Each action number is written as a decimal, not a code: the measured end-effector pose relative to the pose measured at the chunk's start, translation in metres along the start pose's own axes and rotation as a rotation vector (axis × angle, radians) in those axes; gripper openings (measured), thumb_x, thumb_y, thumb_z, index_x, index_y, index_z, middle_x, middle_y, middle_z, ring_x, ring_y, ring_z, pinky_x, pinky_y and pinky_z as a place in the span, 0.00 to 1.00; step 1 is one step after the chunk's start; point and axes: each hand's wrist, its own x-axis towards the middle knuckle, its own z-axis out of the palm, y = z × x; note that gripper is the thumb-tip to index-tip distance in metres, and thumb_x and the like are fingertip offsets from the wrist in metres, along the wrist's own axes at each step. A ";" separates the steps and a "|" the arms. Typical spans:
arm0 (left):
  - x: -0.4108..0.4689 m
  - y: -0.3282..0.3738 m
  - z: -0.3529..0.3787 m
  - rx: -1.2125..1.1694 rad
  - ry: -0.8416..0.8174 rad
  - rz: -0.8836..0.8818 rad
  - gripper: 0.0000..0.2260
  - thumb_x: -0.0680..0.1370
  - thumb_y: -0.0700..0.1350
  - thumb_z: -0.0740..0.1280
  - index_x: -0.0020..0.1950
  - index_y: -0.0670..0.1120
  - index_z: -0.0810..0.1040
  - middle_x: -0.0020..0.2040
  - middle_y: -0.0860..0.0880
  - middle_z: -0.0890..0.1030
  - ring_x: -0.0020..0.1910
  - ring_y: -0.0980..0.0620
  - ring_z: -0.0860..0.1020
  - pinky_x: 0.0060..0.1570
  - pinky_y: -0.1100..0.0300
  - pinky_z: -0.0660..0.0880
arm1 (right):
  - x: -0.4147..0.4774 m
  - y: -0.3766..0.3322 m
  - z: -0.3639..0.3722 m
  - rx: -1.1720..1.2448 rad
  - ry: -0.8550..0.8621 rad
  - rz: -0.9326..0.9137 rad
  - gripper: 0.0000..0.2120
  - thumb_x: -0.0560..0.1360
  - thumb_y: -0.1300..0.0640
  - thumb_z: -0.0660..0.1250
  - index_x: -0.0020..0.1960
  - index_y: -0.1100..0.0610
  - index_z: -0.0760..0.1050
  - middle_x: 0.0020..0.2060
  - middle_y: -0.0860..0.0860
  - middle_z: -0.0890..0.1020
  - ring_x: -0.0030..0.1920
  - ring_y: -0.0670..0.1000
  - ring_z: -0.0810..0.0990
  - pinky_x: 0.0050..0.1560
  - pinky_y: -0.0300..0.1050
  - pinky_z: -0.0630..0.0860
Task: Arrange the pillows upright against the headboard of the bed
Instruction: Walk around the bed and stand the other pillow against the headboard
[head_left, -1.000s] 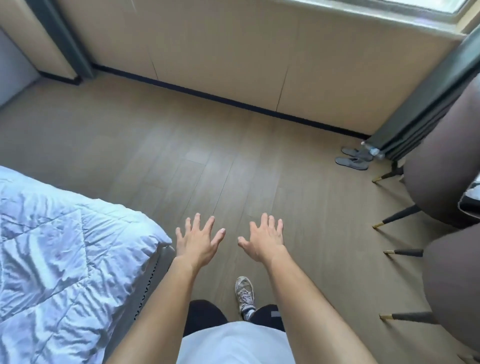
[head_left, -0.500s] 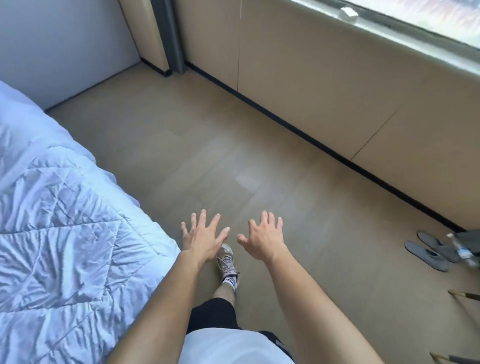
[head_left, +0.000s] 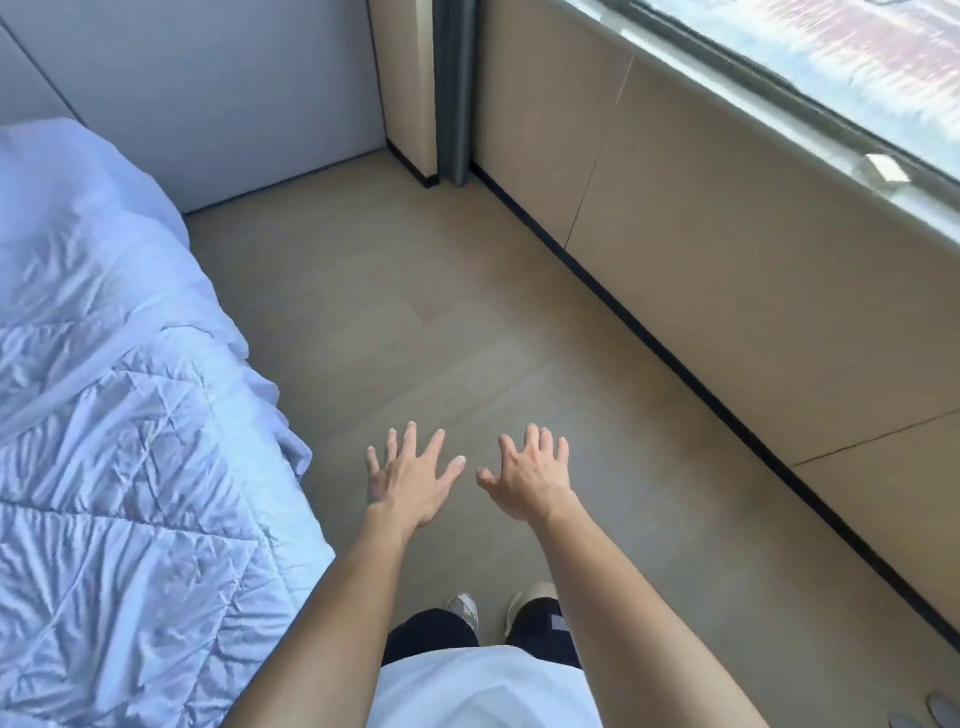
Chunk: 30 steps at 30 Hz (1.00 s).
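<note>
Bed: the bed with its crumpled pale-blue quilted duvet (head_left: 119, 467) fills your left side; its near corner hangs just beside your left forearm.
Pillows: you cannot tell where they are; only a soft white mound (head_left: 67, 171) shows at the far end of the bed, by the grey wall panel (head_left: 208, 88), and whether it is a pillow is unclear.
Left hand: your left hand (head_left: 413, 480) is held out flat, palm down, fingers spread wide, holding nothing and touching nothing, above the pale wooden floor (head_left: 415, 312).
Right hand: your right hand (head_left: 527, 480) is near the left, also spread open and empty, fingers slightly curled.
Feet: your two light sneakers (head_left: 465, 608) stand on the floor below your arms.
Right side: a beige panelled wall (head_left: 701, 234) with a black skirting strip runs under a bright window (head_left: 831, 67).
</note>
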 end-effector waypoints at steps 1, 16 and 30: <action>0.014 -0.001 -0.006 -0.012 0.002 -0.018 0.30 0.81 0.69 0.47 0.81 0.59 0.54 0.83 0.47 0.49 0.82 0.43 0.47 0.77 0.39 0.45 | 0.016 -0.003 -0.008 -0.008 -0.002 -0.021 0.30 0.77 0.34 0.52 0.70 0.53 0.65 0.72 0.62 0.62 0.73 0.62 0.57 0.73 0.63 0.51; 0.258 -0.007 -0.136 -0.169 0.088 -0.336 0.30 0.80 0.68 0.48 0.81 0.60 0.54 0.83 0.47 0.49 0.82 0.42 0.47 0.77 0.38 0.45 | 0.312 -0.051 -0.154 -0.109 -0.015 -0.328 0.32 0.76 0.33 0.53 0.72 0.53 0.64 0.71 0.61 0.63 0.73 0.62 0.58 0.73 0.63 0.52; 0.428 -0.097 -0.244 -0.284 0.105 -0.524 0.29 0.81 0.68 0.49 0.81 0.59 0.55 0.83 0.47 0.51 0.81 0.41 0.48 0.77 0.38 0.48 | 0.529 -0.184 -0.259 -0.250 -0.049 -0.494 0.32 0.76 0.31 0.50 0.69 0.51 0.66 0.69 0.60 0.65 0.71 0.61 0.61 0.72 0.63 0.55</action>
